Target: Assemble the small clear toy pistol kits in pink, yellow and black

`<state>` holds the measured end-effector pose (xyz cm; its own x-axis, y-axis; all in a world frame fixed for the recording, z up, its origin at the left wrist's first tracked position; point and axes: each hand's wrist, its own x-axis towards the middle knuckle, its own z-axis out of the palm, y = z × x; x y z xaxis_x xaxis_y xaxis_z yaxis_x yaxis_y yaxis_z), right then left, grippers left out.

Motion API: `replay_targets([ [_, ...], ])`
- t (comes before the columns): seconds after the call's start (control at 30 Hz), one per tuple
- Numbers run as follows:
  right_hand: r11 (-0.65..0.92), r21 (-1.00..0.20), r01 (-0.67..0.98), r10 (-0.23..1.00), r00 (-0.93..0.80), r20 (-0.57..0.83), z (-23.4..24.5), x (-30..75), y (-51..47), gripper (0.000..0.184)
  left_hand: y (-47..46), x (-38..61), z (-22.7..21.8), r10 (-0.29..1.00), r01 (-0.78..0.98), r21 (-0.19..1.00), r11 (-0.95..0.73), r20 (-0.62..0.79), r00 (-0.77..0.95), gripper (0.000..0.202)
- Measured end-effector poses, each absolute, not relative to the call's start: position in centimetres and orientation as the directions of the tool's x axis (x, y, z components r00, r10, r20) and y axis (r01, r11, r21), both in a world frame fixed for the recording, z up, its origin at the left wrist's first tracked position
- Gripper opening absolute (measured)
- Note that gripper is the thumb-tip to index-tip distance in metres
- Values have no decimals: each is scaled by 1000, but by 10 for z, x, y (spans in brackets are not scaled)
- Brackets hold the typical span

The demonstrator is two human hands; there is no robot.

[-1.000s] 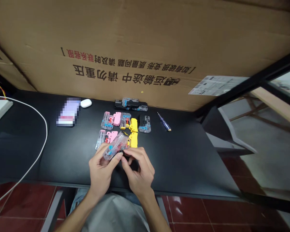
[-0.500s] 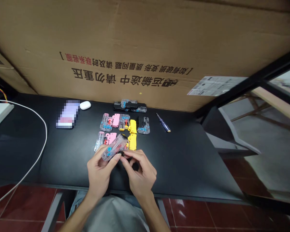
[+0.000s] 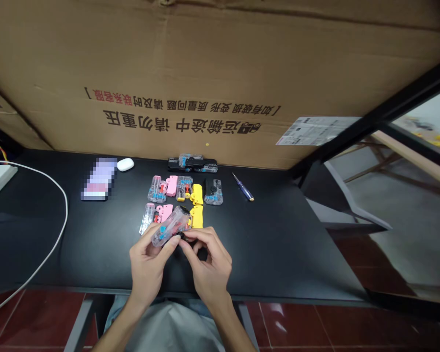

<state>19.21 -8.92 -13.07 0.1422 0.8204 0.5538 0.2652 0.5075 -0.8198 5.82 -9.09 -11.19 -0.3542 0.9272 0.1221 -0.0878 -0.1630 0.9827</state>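
Observation:
My left hand (image 3: 146, 261) grips a clear plastic toy-like body (image 3: 170, 227), tilted up to the right, with blue and red parts inside and a black end. The fingers of my right hand (image 3: 211, 264) are closed around a small black part (image 3: 181, 235) at the lower right side of that body. My fingers partly cover where the two meet, so I cannot tell if they are joined. Just beyond my hands lie similar clear pieces with pink parts (image 3: 172, 186) and yellow parts (image 3: 197, 216). Another clear body with a black part (image 3: 214, 191) lies to their right.
A stack of black and clear pieces (image 3: 192, 163) lies by the cardboard (image 3: 168, 58) at the back. To the right is a screwdriver (image 3: 243, 187). A phone (image 3: 99, 179), a white rounded case (image 3: 125, 165) and a white cable (image 3: 64, 200) are on the left.
The view has shifted slightly, so everything on the table appears a little to the left. Both hands keep the same hold on the clear body and black part.

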Motion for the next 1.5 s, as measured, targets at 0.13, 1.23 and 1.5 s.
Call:
replay_targets([
  [0.13, 464, -850, 249, 842, 173, 510, -130, 193, -89, 16, -90, 58, -110, 933, -89, 981, -170, 132, -335, 20],
  [1.23, 126, -949, 289, 914, 339, 225, -127, 275, -61, 27, -90, 58, -107, 923, -103, 987, -122, 75, -378, 27],
  [1.5, -40, -903, 427, 993, 116, 11, -117, 300, -30, 32, -91, 59, -105, 917, -82, 991, -110, 69, -393, 21],
])
